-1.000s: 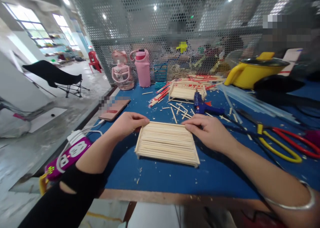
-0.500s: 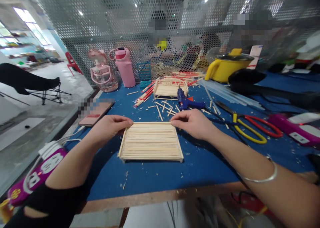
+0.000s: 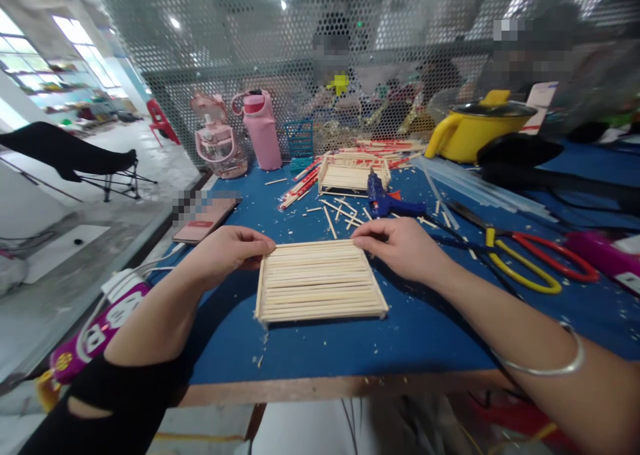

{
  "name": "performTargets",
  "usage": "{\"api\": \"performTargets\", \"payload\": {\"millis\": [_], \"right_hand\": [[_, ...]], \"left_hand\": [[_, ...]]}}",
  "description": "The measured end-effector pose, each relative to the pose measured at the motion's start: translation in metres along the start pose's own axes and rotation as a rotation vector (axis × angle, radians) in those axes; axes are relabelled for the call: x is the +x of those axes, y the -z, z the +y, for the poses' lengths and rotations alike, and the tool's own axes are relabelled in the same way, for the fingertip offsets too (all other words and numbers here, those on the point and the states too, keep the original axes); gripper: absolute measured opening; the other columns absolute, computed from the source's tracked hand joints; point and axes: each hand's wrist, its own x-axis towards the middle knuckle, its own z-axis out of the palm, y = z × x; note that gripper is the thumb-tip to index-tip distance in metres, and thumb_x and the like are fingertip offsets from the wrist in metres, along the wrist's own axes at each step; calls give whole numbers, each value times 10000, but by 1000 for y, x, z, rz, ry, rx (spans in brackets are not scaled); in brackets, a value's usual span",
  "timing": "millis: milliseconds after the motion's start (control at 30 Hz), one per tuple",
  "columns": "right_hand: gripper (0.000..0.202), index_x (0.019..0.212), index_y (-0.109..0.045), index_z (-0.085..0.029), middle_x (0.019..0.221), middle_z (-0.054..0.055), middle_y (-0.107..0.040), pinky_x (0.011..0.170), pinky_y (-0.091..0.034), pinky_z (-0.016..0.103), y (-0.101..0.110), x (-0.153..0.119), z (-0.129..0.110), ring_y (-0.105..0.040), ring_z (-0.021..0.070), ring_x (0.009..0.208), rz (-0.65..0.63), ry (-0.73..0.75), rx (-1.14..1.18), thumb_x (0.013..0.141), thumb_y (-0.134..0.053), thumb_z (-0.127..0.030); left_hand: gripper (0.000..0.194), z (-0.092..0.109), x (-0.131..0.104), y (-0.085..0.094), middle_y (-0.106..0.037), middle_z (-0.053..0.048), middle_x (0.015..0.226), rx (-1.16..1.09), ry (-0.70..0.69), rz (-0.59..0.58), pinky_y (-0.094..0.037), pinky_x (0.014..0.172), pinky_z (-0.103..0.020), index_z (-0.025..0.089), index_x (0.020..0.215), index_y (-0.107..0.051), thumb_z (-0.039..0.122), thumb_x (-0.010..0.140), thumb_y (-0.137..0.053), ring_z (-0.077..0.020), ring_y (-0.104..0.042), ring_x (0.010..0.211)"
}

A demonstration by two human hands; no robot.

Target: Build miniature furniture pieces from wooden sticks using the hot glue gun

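Observation:
A flat panel of pale wooden sticks (image 3: 320, 282), laid side by side in a frame, is over the blue tabletop in front of me. My left hand (image 3: 237, 252) pinches its far left corner between thumb and fingers. At the far right corner, my right hand (image 3: 395, 247) grips it the same way. Beyond the panel stands a small tray-like stick structure (image 3: 350, 177) with raised sides. A blue hot glue gun (image 3: 395, 204) rests just right of that structure, past my right hand. Short cut sticks (image 3: 337, 215) lie scattered between the panel and the structure.
Pliers with red and yellow handles (image 3: 530, 255) lie to the right, near clear glue sticks (image 3: 485, 185) and a yellow pot (image 3: 475, 132). On the left are a phone (image 3: 207, 222) and a purple power strip (image 3: 100, 335). Two pink bottles (image 3: 263, 132) stand before a perforated metal screen (image 3: 240, 35).
The whole view has shifted, with the scene sliding a little rightward. Both hands keep their hold on the panel's far corners, and little else differs.

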Motion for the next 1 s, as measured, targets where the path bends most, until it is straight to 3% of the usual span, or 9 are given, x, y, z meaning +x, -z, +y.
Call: {"api": "performTargets", "payload": {"millis": [333, 467, 567, 633, 733, 867, 1000], "right_hand": [[170, 835, -719, -220, 853, -22, -735, 714, -459, 231, 1, 1, 1, -658, 147, 779, 8, 95, -65, 835, -552, -256], [177, 827, -719, -213, 856, -15, -735, 700, -447, 225, 1, 0, 1, -656, 141, 777, 8, 119, -75, 839, -544, -237], [173, 821, -718, -204, 837, -11, -734, 690, -437, 220, 2, 0, 2, -652, 134, 762, 3, 134, -62, 836, -547, -224], [174, 818, -716, -202, 827, -10, -732, 681, -432, 220, 2, 0, 2, -650, 131, 751, -5, 139, -51, 836, -544, -217], [178, 813, -715, -203, 816, -10, -728, 675, -426, 225, 0, 0, 2, -646, 131, 743, -4, 139, -41, 835, -538, -213], [174, 806, -715, -207, 819, -7, -729, 692, -435, 235, 0, -1, 0, -648, 141, 755, -20, 101, 2, 825, -547, -245], [328, 1064, -656, -192, 752, 12, -712, 632, -464, 242, 25, 6, 6, -641, 148, 676, 2, -89, 93, 864, -466, -369]], "left_hand": [[236, 4, -7, 1, -648, -8, 651, 105, -41, -24, -429, 565, -212, 155, 704, -703, 369, 607, -722, -101, -546, 591], [455, 6, -11, 6, -701, -37, 831, 295, -99, -23, -452, 576, -237, 175, 1001, -692, 457, 644, -689, -151, -599, 688], [607, 18, -13, 2, -678, -69, 1095, 467, -285, 76, -481, 726, -290, 188, 1212, -593, 505, 696, -635, -211, -623, 885], [529, 30, -12, -9, -662, -57, 1158, 586, -434, 107, -456, 836, -311, 202, 1183, -623, 503, 751, -575, -230, -614, 972], [391, 43, -7, -32, -707, -36, 1066, 765, -564, 22, -442, 852, -291, 209, 1069, -696, 433, 787, -543, -226, -630, 958], [288, 46, 1, -52, -747, -28, 872, 893, -587, -42, -453, 693, -254, 208, 925, -744, 348, 788, -533, -193, -658, 776], [275, 42, 3, -52, -749, -19, 868, 897, -585, -60, -435, 644, -238, 219, 889, -747, 319, 797, -508, -174, -655, 740]]}}
